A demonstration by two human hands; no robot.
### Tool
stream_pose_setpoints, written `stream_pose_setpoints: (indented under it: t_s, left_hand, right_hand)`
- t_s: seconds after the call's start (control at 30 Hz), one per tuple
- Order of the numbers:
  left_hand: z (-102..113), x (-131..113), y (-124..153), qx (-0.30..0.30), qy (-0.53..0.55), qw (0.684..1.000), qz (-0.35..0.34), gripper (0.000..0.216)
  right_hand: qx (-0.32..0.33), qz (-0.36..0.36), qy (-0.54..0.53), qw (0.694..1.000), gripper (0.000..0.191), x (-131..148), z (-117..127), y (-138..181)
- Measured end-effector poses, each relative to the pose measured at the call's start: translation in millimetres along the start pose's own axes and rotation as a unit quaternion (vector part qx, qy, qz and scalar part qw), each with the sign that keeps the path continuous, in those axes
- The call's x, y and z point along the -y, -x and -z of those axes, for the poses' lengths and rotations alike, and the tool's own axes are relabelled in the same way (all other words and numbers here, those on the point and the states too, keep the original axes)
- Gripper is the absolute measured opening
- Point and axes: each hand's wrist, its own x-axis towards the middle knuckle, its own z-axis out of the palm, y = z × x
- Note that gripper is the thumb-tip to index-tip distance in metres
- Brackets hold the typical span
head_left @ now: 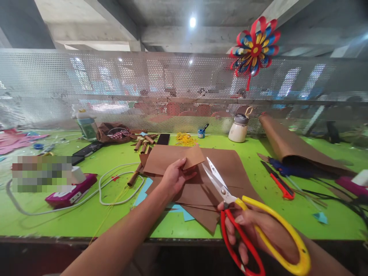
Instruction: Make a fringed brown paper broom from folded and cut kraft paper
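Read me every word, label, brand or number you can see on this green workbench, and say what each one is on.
No text here can be read.
The bottle at the back left: label too blurred to read.
The pink box: pale patch on it, too blurred to read.
The scissors in the right hand: no marking visible.
The brown paper in the left hand: blank.

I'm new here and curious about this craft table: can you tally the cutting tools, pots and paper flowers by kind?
Scissors: 1, in the right hand; the left hand holds brown paper
Craft knife: 1
White jug: 1
Small blue pot: 1
Paper flower: 1
Total: 5
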Motion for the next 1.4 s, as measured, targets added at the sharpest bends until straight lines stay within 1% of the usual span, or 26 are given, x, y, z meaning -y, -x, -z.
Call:
stream_pose_setpoints:
  t_s: [0.13, 0.27, 0.53, 0.7, 0.87, 1.03, 1.2, 1.3, 1.4]
  left_hand:
    - [-0.6, -0.3, 0.1, -0.004, 0.005, 1.000, 0.000, 0.012]
    - [-1.3, -0.4, 1.1, -0.005, 0.002, 1.000, -0.001, 0.013]
    - [-3.3, 0.0, 2.1, -0.003, -0.004, 1.000, 0.001, 0.017]
    - [-1.7, 0.8, 1.3, -0.004, -0.015, 1.000, -0.004, 0.017]
    - [0.1, 0.9, 0.9, 0.008, -0.012, 1.000, -0.003, 0.017]
    - [2.6, 3.1, -0.5, 0.013, -0.028, 1.000, -0.001, 0.015]
    - [7.7, 5.7, -3.7, 0.034, -0.047, 0.998, -0.006, 0.018]
    - [8.7, 5.7, -4.5, 0.028, -0.041, 0.999, 0.000, 0.018]
    - [8.9, 5.8, -4.4, 0.027, -0.036, 0.999, 0.005, 0.018]
  right_hand:
    - [0.000, -0.011, 0.001, 1.000, 0.033, -0.3, 0.1, -0.4]
    - [0.002, -0.007, 0.012, 1.000, 0.032, 2.1, -2.2, -2.3]
    - [-0.025, -0.007, 0.008, 1.000, 0.033, 4.9, -7.5, -1.3]
    - [-0.025, 0.004, 0.012, 1.000, 0.032, 6.1, -4.3, -2.9]
    - [-0.035, 0.028, 0.032, 0.999, 0.031, 6.9, -2.1, -5.1]
    - [-0.068, 0.056, 0.058, 0.994, 0.030, 10.7, -9.4, -11.0]
    - [-0.090, 0.041, 0.051, 0.994, 0.023, 12.3, -20.5, -24.5]
    - [-0.115, 0.041, 0.012, 0.992, 0.029, 11.9, -25.2, -33.4]
    - [-0.109, 0.052, -0.009, 0.993, 0.036, 10.8, -26.9, -39.7]
